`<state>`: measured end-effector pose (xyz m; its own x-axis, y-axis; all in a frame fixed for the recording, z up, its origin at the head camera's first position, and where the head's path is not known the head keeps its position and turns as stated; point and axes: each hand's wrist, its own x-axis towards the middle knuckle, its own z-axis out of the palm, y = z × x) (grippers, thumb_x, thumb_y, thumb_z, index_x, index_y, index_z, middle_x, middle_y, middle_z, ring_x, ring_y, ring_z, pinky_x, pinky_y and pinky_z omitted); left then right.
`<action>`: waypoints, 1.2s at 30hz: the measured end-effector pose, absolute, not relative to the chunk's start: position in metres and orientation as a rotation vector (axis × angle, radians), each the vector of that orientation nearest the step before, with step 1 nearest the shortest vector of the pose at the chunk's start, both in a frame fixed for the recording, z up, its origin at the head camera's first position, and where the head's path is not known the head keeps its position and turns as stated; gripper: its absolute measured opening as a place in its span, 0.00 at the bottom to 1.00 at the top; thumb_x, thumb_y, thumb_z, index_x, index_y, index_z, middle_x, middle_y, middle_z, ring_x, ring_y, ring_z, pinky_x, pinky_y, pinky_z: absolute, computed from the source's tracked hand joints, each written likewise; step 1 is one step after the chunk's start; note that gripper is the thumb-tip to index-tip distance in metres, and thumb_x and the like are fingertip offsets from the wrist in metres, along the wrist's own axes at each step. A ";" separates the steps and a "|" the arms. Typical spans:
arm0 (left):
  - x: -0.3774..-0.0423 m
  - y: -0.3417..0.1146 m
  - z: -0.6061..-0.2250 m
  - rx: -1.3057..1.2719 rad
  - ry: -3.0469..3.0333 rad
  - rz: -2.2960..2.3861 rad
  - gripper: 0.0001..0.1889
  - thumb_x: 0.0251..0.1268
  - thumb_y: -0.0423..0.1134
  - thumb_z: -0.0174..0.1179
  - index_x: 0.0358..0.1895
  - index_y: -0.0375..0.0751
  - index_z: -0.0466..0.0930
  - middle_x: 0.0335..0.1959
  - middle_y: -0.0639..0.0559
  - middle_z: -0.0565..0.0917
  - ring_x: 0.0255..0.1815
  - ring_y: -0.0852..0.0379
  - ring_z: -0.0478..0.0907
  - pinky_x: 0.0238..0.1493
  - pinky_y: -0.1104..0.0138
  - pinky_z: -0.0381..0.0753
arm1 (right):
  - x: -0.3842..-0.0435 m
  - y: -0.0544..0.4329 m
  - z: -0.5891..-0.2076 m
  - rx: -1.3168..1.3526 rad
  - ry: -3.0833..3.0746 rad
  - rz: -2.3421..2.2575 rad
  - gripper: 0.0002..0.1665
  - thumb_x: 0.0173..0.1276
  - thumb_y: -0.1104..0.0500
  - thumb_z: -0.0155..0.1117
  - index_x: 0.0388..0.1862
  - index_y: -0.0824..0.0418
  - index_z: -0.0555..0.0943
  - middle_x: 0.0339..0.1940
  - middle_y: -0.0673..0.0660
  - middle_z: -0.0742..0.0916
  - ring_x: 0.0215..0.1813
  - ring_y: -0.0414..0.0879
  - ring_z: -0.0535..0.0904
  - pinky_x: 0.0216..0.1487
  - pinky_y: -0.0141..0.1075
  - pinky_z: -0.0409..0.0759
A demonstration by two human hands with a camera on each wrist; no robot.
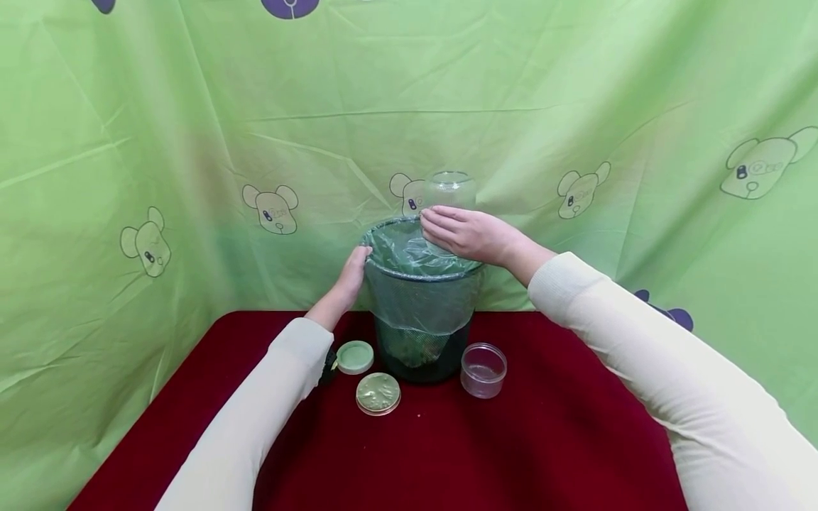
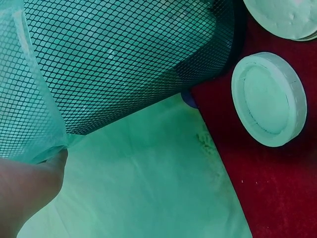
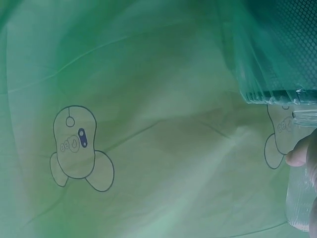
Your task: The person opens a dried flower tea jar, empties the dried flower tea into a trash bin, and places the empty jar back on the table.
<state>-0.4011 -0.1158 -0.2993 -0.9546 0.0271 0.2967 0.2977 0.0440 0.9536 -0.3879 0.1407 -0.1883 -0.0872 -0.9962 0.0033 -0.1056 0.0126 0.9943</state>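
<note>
My right hand (image 1: 469,234) holds a clear jar (image 1: 449,190) upside down over a mesh wastebasket (image 1: 418,355). In the right wrist view, the jar's threaded neck (image 3: 304,117) is close to the basket's rim, and fingers (image 3: 299,153) wrap its side. A thin translucent bag (image 1: 409,248) lines the wastebasket and folds down over its outside. With the thumb at the rim, my left hand (image 1: 348,277) grips the left side of the basket and its bag; the other fingers are mostly hidden. Green-tinted contents show through the lower mesh.
On the red cloth (image 1: 447,454), a pale round lid (image 1: 355,357) and a gold-coloured lid (image 1: 378,394) lie front left of the basket. A short clear tub (image 1: 483,370) stands at its front right. Green cloth (image 1: 358,142) with printed bear faces hangs behind and on both sides.
</note>
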 end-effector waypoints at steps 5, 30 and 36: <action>-0.401 -0.117 -0.299 -0.330 -2.124 -2.018 0.10 0.68 0.44 0.38 0.38 0.41 0.62 0.56 0.39 0.66 0.60 0.49 0.60 0.69 0.53 0.53 | -0.388 0.139 -0.184 1.248 -1.348 -1.187 0.22 0.76 0.69 0.40 0.63 0.64 0.76 0.63 0.63 0.78 0.67 0.54 0.70 0.72 0.45 0.56; -0.401 -0.118 -0.298 -0.336 -2.127 -2.012 0.11 0.68 0.45 0.38 0.38 0.40 0.63 0.54 0.40 0.68 0.57 0.49 0.61 0.67 0.52 0.55 | -0.389 0.142 -0.178 1.241 -1.413 -0.969 0.21 0.71 0.70 0.48 0.61 0.68 0.76 0.61 0.66 0.78 0.66 0.57 0.70 0.71 0.46 0.56; -0.401 -0.118 -0.299 -0.355 -2.127 -2.014 0.10 0.69 0.45 0.38 0.37 0.42 0.62 0.55 0.39 0.67 0.57 0.50 0.61 0.67 0.53 0.55 | -0.386 0.147 -0.180 1.202 -1.530 -0.877 0.22 0.71 0.69 0.49 0.62 0.69 0.75 0.63 0.67 0.77 0.67 0.58 0.70 0.72 0.46 0.54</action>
